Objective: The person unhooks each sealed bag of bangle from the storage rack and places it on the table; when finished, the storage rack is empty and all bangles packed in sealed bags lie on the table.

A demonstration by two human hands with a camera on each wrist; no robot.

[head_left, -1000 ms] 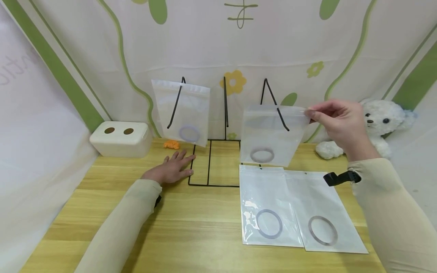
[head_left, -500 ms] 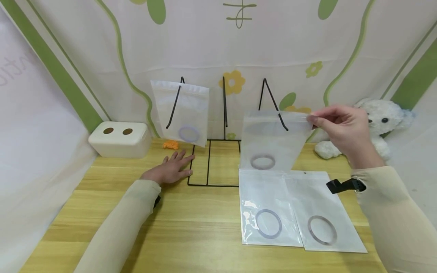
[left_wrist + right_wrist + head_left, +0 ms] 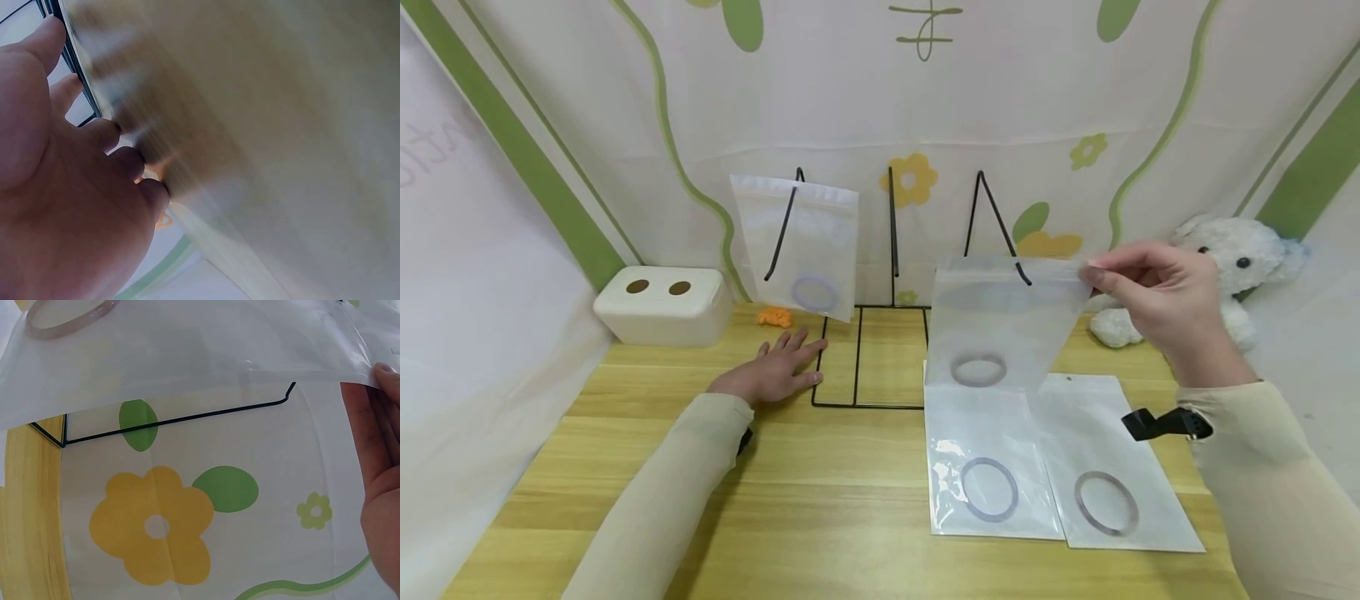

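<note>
My right hand (image 3: 1172, 292) pinches the upper right corner of a translucent zip bag (image 3: 1000, 312) with a brownish bangle (image 3: 955, 369) inside. The bag is at the end of the right prong of a black wire rack (image 3: 893, 221), which passes through or in front of its top edge; I cannot tell which. In the right wrist view the bag (image 3: 206, 350) spreads across the top, its corner between thumb and fingers. My left hand (image 3: 775, 371) rests on the table, fingers spread, fingertips touching the rack's base. A similar bag (image 3: 797, 225) with a lilac bangle hangs from the left prong.
Two more bags, one with a lilac bangle (image 3: 1015, 492) and one with a brownish bangle (image 3: 1078, 496), lie flat at the front right. A white box (image 3: 662, 317) and a small orange object (image 3: 775, 317) stand left; a white plush bear (image 3: 1240, 258) sits right.
My right hand has moved down, slightly right and toward me, drawing the bag along the right prong to its tip. The bag's lower edge now overlaps the flat bags in view. My left hand stays still.
</note>
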